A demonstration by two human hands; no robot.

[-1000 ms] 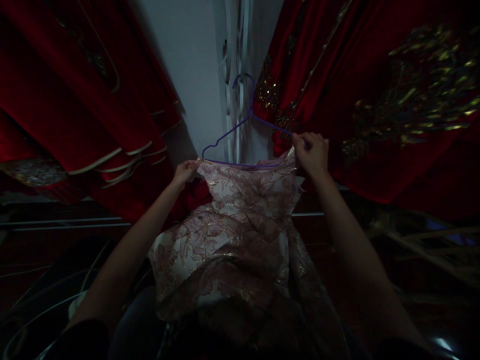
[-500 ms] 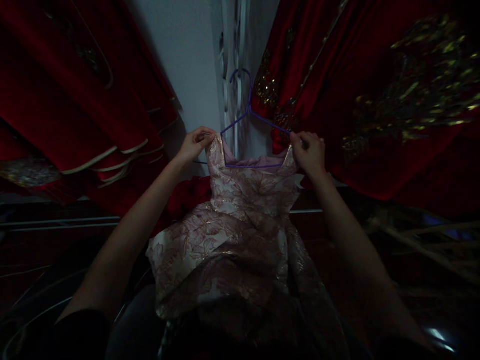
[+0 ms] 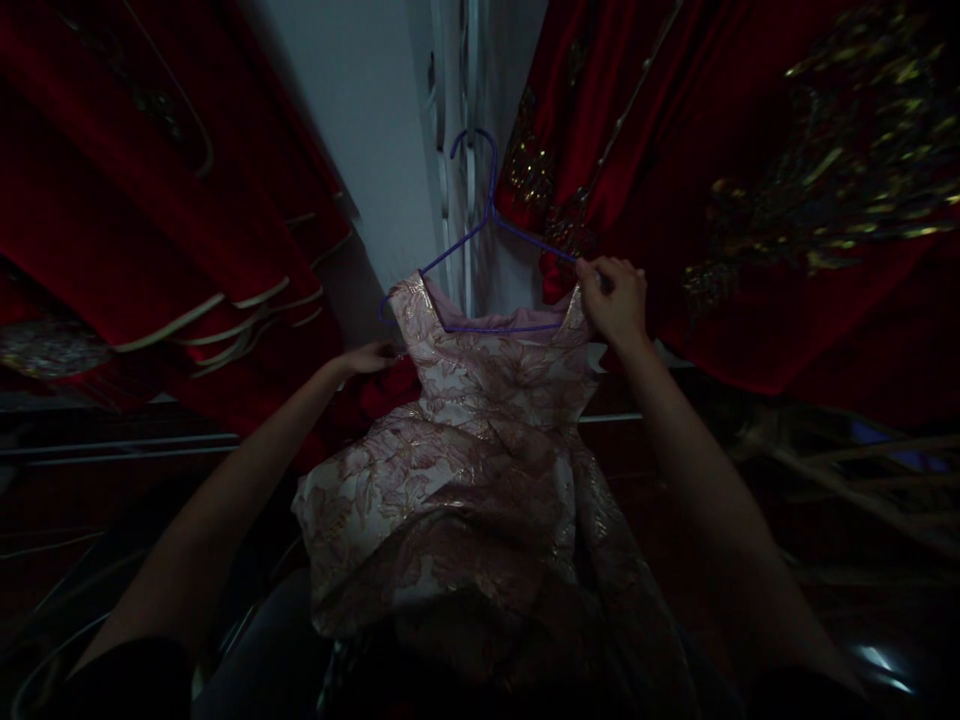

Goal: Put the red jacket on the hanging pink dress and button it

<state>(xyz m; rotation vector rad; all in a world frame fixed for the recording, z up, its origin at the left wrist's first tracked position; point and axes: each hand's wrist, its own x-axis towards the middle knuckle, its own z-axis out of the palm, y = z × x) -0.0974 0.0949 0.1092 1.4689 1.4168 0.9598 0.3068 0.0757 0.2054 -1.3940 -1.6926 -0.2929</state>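
A small pink and white dress with a gold leaf pattern hangs in front of me on a purple wire hanger. Both shoulders of the dress sit over the hanger's arms. My right hand pinches the right shoulder of the dress together with the hanger wire. My left hand is lower, at the left side of the bodice just under the shoulder, its fingers partly hidden behind the fabric. The skirt spreads down over my lap.
Dark red velvet garments with pale trim hang on the left. Red garments with gold embroidery hang on the right. A white wall and white rails rise between them. Thin pale wires lie at lower left.
My left hand pulled the dress's left shoulder up over the hanger arm, then dropped down to the side of the bodice. My right hand kept its grip.
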